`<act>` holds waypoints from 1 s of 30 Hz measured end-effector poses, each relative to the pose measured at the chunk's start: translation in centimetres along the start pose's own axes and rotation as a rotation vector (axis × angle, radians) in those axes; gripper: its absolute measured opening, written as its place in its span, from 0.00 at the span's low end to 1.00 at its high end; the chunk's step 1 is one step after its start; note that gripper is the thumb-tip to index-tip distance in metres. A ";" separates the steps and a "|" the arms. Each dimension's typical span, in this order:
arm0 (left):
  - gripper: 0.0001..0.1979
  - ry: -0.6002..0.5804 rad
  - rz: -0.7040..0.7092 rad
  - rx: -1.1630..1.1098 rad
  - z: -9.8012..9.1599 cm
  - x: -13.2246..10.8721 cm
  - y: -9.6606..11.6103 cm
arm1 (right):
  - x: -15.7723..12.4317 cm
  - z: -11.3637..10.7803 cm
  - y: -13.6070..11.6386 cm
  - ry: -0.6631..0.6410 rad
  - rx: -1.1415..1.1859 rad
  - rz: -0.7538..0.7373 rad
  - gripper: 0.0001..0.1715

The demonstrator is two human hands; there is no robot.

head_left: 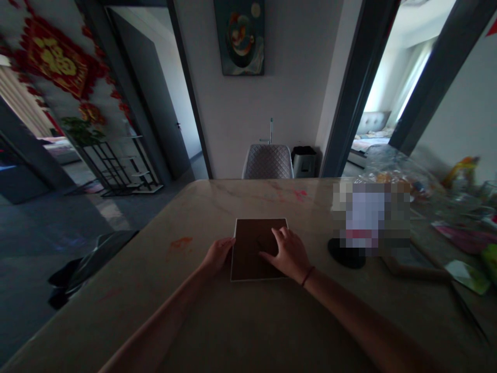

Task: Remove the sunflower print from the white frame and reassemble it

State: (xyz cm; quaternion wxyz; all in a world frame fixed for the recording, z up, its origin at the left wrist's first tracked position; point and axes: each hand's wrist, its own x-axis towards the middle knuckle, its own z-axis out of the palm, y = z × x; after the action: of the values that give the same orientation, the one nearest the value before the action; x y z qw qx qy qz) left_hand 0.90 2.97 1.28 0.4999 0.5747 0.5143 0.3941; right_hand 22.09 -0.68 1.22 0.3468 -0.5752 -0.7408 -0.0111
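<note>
A flat, brown rectangular panel with a thin pale border (248, 264), perhaps the back of a picture frame, lies in front of me on the stone-patterned table (209, 202). At its left edge is my left hand (218, 255), with the fingertips closed on the border. My right hand (290, 254) is over the panel's right half, thumb and fingers apart and curved, a dark band round the wrist. Whether its fingertips touch the surface I cannot tell. A faint dark mark shows on the panel near the right thumb.
To the right stand a blurred-out object on a black round base (347, 254), a dark-framed tray-like item (417, 261) and a clear plastic cover (392, 160). A quilted chair (268, 161) is beyond the far edge, with a bin (304, 161) beside it.
</note>
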 end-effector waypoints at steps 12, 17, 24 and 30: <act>0.15 -0.102 -0.037 -0.066 0.2 0.3 -0.7 | 0.6 -0.3 -1.2 -0.066 0.000 0.001 0.10; 0.17 -0.112 -0.059 -0.013 -0.1 0.6 -1.2 | 0.5 -0.3 -0.9 -0.033 0.078 -0.003 0.11; 0.17 -0.095 -0.004 0.002 -0.3 1.0 -1.0 | 0.4 0.0 -0.8 0.000 0.066 0.007 0.13; 0.17 -0.133 -0.014 0.005 -0.1 0.7 -0.7 | 0.6 -0.2 -0.7 -0.015 0.019 0.012 0.12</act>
State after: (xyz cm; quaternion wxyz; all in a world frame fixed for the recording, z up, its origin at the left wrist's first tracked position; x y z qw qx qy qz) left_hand 0.80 3.68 0.58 0.5342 0.5973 0.4848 0.3504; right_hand 21.55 -0.49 1.94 0.3464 -0.5766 -0.7400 0.0023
